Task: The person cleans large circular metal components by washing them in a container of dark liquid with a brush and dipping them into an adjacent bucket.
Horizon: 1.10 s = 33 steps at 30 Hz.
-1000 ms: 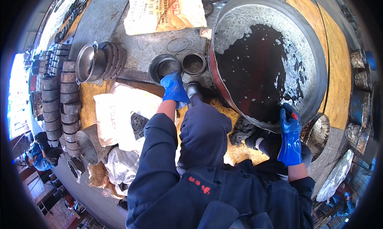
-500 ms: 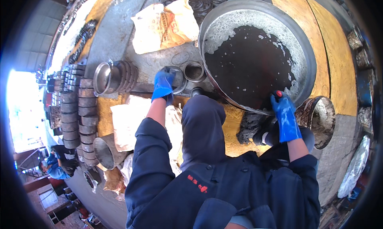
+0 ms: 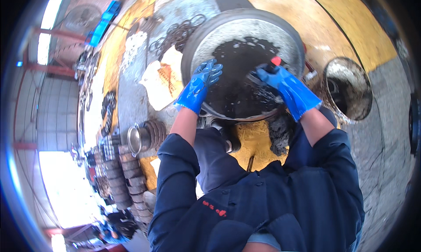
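Both forearms, in dark blue sleeves w/ blue rubber gloves, were stretched fwd over a big round metal basin (image 3: 245,28) holding black oily liquid. The left hand (image 3: 199,85) was laid on the basin's near-left rim, fingers spread and open, nothing gripped. The right hand (image 3: 285,85) was closed round a dark brush-like tool w/ a red tip (image 3: 275,60), held down in the liquid near the basin's middle; the tool's exact kind couldn't be told. The basin was set on a grey concrete floor w/ yellow-painted patches. To the right a smaller metal drum (image 3: 348,89) was seen; to the left, stacked metal rings (image 3: 123,182) and a shiny cup-shaped part (image 3: 136,140). Workshop walls were seen at far left.
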### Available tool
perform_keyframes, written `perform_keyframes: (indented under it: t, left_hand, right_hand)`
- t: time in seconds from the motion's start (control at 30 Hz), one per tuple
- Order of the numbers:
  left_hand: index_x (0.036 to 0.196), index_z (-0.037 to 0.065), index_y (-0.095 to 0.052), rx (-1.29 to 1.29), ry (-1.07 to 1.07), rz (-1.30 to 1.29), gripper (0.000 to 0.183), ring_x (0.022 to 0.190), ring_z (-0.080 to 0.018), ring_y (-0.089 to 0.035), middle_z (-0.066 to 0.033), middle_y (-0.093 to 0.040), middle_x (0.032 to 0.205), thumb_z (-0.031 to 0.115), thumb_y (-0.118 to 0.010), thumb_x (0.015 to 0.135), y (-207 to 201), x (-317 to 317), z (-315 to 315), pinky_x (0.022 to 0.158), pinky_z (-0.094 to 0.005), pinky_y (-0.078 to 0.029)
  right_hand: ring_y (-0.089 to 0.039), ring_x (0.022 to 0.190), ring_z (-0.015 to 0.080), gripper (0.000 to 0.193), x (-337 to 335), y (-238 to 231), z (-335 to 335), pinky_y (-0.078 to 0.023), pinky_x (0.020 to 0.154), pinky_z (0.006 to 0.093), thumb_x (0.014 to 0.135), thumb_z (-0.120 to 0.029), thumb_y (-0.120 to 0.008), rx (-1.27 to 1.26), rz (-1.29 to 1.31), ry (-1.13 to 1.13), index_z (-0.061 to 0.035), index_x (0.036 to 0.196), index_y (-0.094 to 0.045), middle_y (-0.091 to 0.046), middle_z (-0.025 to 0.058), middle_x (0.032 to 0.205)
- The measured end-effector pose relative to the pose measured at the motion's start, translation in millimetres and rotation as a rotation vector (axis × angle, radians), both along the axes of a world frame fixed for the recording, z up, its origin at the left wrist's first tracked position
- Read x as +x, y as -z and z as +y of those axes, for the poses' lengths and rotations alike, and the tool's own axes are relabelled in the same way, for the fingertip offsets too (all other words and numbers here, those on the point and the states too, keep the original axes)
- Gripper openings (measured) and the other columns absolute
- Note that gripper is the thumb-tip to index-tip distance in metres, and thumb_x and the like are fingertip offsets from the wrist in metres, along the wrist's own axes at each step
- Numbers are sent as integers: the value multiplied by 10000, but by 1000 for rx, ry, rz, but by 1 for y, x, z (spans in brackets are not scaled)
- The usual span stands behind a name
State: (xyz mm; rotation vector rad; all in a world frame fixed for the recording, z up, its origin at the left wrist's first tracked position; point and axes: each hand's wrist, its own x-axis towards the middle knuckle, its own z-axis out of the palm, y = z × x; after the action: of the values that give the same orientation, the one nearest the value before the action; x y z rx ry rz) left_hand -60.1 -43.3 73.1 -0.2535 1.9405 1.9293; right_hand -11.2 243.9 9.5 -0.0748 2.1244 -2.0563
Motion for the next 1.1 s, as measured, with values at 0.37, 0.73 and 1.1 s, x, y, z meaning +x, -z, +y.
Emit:
perform_keyframes:
  t: [0.37,0.73,1.1]
  left_hand:
    - [1326,241,-551,-1163,933,790,384,1297,-195,-473,-25,-552,1372,333,-462,964,85,-16,60,1167,-429,-263]
    - [1415,144,-425,806,-143,-480,642,1258,-363,-480,-181,-504,1384,601,-311,979,76,-12,82,1078,-561,-337]
    - [1445,216,-380,691,-88,-401,657,1305,-387,-412,-166,-492,1393,629,-402,934,33,21,68,1069,-598,-305]
  right_hand:
    - [-670,944,237,300,12,-33,-37,-520,866,341,861,-274,-652,48,207,-129,-75,1084,-677,-700,136,1034]
    - [-666,896,162,307,-8,0,-29,-518,819,314,901,-293,-631,-185,-48,116,-74,1110,-683,-711,68,985]
    - [-648,766,143,223,-15,-14,-22,-528,742,332,873,-232,-691,-303,-38,126,-29,965,-706,-717,89,870]
